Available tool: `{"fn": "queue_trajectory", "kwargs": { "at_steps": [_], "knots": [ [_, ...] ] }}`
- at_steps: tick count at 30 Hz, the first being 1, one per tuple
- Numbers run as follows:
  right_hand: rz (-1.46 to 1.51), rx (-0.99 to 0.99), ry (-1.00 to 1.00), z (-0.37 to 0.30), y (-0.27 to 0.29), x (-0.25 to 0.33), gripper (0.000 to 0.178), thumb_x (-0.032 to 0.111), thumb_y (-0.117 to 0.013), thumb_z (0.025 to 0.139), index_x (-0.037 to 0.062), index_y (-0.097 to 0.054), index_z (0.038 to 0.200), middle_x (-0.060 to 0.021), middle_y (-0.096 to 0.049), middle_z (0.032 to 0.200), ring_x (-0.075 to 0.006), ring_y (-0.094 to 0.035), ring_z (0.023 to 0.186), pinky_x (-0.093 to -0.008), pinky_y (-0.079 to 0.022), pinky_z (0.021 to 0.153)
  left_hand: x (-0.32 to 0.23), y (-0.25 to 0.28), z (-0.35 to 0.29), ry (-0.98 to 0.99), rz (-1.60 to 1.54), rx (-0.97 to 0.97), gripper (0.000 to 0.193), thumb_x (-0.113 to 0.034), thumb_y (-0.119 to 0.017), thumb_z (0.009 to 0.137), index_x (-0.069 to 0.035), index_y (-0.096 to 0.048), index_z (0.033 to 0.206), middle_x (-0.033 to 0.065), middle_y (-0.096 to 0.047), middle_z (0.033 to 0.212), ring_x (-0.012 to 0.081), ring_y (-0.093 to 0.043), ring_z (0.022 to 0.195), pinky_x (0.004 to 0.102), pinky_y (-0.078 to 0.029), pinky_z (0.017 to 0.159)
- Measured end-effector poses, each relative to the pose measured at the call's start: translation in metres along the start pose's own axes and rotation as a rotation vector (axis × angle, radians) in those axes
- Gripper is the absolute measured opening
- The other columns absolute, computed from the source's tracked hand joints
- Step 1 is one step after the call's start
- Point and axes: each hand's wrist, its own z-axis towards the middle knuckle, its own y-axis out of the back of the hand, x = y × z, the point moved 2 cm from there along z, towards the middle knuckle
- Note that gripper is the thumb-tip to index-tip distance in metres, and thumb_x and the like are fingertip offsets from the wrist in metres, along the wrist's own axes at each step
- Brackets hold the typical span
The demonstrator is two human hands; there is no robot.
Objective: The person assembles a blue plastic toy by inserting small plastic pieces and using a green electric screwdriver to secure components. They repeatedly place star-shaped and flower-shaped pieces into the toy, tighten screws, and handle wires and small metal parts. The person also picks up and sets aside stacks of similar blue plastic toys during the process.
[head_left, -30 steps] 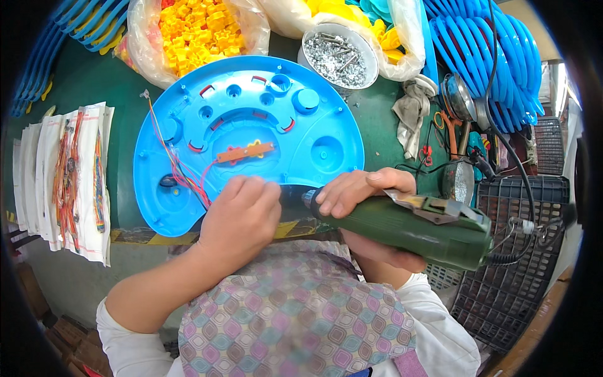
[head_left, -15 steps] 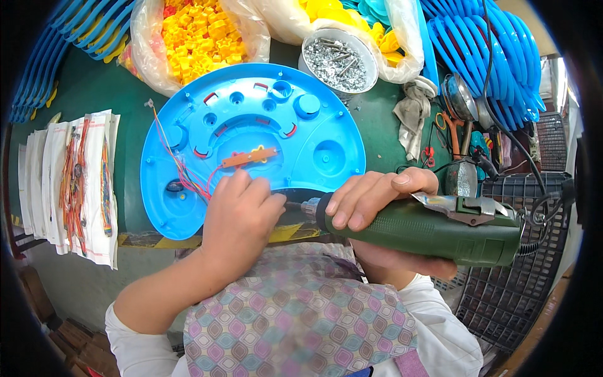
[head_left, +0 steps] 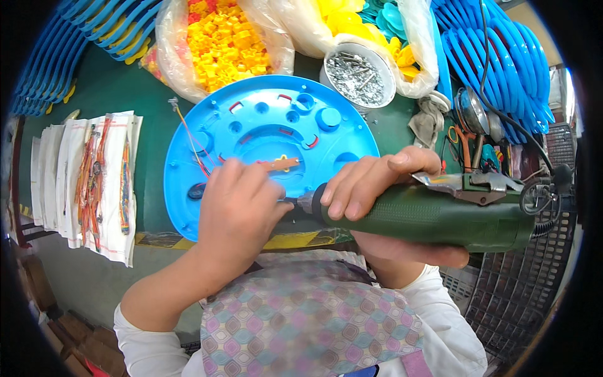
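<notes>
My right hand [head_left: 377, 179] is wrapped round a dark green electric screwdriver [head_left: 440, 217], held level with its tip pointing left. At that tip is my left hand [head_left: 235, 213], its fingers pinched together and slightly blurred; what they hold is too hidden to tell. Behind both hands a curved blue plastic shell [head_left: 342, 135] lies on the table. An orange strip-shaped board [head_left: 282, 164] with small yellow pieces rests inside it, partly covered by my left hand. Thin coloured wires [head_left: 193, 139] run over the shell's left side, and a dark round part [head_left: 196, 191] sits below them.
A white bowl of screws [head_left: 359, 74] stands behind the shell. Bags of yellow pieces [head_left: 229, 47] and of yellow and teal pieces [head_left: 342, 28] are at the back. Wire bundles on white sheets [head_left: 94, 182] lie left. Stacked blue parts [head_left: 496, 69], scissors [head_left: 463, 138] and a black crate [head_left: 521, 283] are right.
The whole scene has shifted slightly right and down in view. My left hand has come over more of the orange board and closer round the screwdriver's tip. My right hand keeps its grip.
</notes>
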Motion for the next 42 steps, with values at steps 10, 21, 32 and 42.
{"fn": "queue_trajectory", "kwargs": {
  "at_steps": [10, 21, 32, 42],
  "knots": [
    [-0.282, 0.015, -0.221, 0.033, -0.006, -0.044, 0.127, 0.098, -0.057, 0.063, -0.0051, -0.042, 0.135, -0.0181, -0.068, 0.089, -0.0286, -0.070, 0.081, -0.0415, -0.060, 0.078, 0.057, -0.007, 0.009, 0.108, 0.153, 0.169, 0.024, -0.008, -0.082, 0.070, -0.005, -0.068, 0.089, 0.0110, -0.057, 0.095, 0.0322, -0.054, 0.095, 0.0428, -0.047, 0.084],
    [-0.066, 0.373, 0.213, 0.045, 0.014, -0.123, 0.116, 0.091, -0.063, 0.066, -0.0071, -0.047, 0.127, -0.0136, -0.071, 0.090, -0.0205, -0.072, 0.081, -0.0301, -0.059, 0.073, 0.063, -0.022, 0.008, 0.126, 0.026, -0.007, 0.018, -0.003, -0.077, 0.066, -0.006, -0.065, 0.079, 0.0119, -0.056, 0.091, 0.0333, -0.055, 0.089, 0.0440, -0.049, 0.076],
    [-0.141, 0.034, 0.071, 0.059, 0.005, -0.051, 0.128, 0.100, -0.044, 0.071, -0.0087, -0.045, 0.140, -0.0147, -0.068, 0.081, -0.0260, -0.069, 0.070, -0.0400, -0.059, 0.067, 0.070, 0.034, 0.005, 0.185, -0.244, 0.283, 0.039, -0.002, -0.077, 0.075, -0.010, -0.067, 0.112, 0.0111, -0.064, 0.122, 0.0377, -0.054, 0.124, 0.0455, -0.048, 0.100],
    [0.108, -0.063, 0.018, 0.051, -0.015, -0.040, 0.123, 0.101, -0.038, 0.073, -0.0011, -0.047, 0.141, -0.0119, -0.064, 0.077, -0.0261, -0.065, 0.065, -0.0423, -0.058, 0.064, 0.084, 0.027, 0.033, -0.047, -0.126, 0.202, 0.015, -0.015, -0.080, 0.080, -0.008, -0.070, 0.089, 0.0060, -0.063, 0.115, 0.0324, -0.051, 0.121, 0.0461, -0.041, 0.107]
  ]
}}
